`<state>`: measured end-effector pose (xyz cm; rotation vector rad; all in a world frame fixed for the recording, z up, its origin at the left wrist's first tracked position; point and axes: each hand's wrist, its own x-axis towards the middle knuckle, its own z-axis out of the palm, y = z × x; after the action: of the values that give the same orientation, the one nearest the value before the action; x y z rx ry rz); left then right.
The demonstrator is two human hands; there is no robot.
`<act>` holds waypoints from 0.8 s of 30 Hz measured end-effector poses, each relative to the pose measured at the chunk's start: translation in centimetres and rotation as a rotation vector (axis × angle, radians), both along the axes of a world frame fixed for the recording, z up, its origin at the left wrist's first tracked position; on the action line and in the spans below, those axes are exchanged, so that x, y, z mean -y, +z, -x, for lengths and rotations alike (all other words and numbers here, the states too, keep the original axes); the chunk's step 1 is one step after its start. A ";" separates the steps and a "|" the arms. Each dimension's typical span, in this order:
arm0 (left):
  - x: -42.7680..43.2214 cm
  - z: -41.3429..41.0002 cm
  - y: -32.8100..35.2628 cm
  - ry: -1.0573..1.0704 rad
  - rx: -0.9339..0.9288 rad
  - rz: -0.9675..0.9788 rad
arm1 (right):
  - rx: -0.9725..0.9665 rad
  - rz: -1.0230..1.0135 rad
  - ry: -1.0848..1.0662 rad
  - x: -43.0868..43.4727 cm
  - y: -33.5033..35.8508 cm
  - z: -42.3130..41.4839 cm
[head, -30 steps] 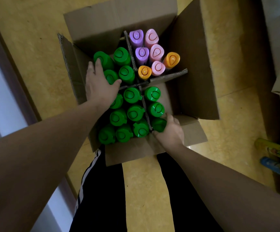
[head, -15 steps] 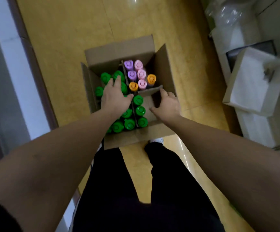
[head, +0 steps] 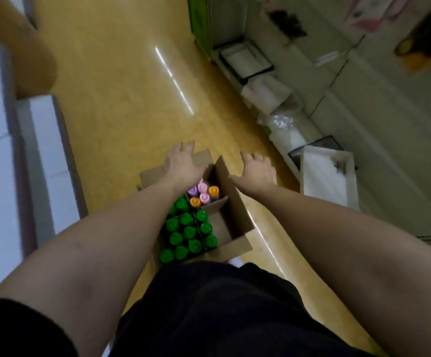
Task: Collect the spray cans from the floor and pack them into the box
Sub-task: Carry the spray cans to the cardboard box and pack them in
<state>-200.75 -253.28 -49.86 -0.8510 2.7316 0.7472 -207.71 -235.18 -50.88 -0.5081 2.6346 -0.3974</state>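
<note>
Box (head: pixel 235 199) largely packed: spray cans (head: pixel 190 231) fill most compartments; its near-right section (head: pixel 223 226) has room remaining. Left hand (head: pixel 183 163) and right hand (head: pixel 257 171) hover above it, fingers spread, empty.

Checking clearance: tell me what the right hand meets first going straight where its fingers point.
Nothing, as far as shown: beyond the right hand lies only bare glossy yellow floor, beside the open brown cardboard box. Hand height is unclear.

The box (head: pixel 235 202) is plain brown cardboard. Green caps (head: pixel 186 219) fill its left and near sides; by its far edge are pink caps (head: pixel 202 187), a purple cap (head: pixel 192 191) and orange caps (head: pixel 213 189). The floor (head: pixel 121 112) is yellow.
</note>
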 end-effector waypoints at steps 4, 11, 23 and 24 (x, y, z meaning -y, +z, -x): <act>-1.6 1.5 2.9 -0.221 -0.026 0.051 | -0.093 0.033 -0.170 -2.0 3.7 -0.7; -6.9 2.4 7.2 -0.605 -0.134 0.078 | -0.165 0.052 -0.563 -8.5 7.5 -7.0; -31.1 -4.0 12.0 -1.239 -0.227 0.039 | -0.231 0.027 -1.343 -27.7 10.9 -27.9; -34.0 -5.4 12.5 -1.294 -0.238 0.024 | -0.240 0.022 -1.406 -29.4 11.3 -30.0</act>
<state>-195.38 -219.31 -37.37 1.0323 2.6693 0.4820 -177.67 -205.75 -39.59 1.4664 2.7616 -0.7560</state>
